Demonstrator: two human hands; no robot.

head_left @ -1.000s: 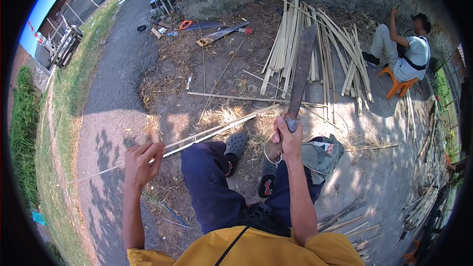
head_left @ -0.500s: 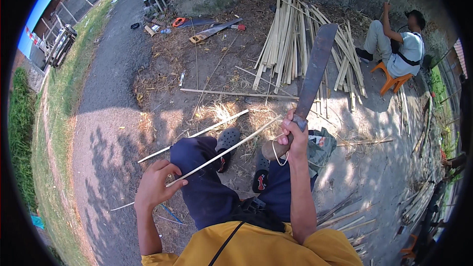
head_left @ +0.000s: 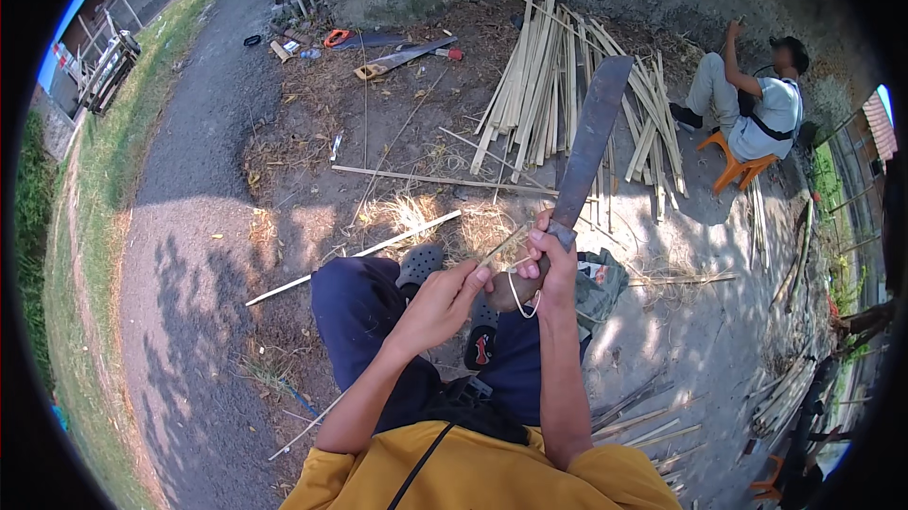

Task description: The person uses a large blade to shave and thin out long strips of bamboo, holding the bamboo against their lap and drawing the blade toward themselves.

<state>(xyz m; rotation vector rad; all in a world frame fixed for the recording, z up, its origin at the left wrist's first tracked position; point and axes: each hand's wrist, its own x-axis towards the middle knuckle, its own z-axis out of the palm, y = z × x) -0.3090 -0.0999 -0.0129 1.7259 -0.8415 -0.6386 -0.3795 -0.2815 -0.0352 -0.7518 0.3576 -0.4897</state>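
My right hand is wrapped round the rounded wooden handle of a machete, its dark, broad blade pointing up and away. A pale cord loop hangs from the handle. Close beside it, my left hand pinches a thin bamboo strip, whose far end reaches the right hand's fingers. Much of this strip is hidden behind my left hand and forearm. A pale length shows beyond that forearm; I cannot tell if it is the same strip. Another bamboo strip lies on the ground past my left knee.
A large pile of split bamboo strips lies ahead near the wall. Handsaws rest on the dirt at far left. A person sits on an orange stool at right. A grey-green cloth lies by my right knee.
My left hand has moved right and forward along the bamboo strip, from beside my left knee to next to the right hand. The machete stays in my right hand, shifted slightly left.
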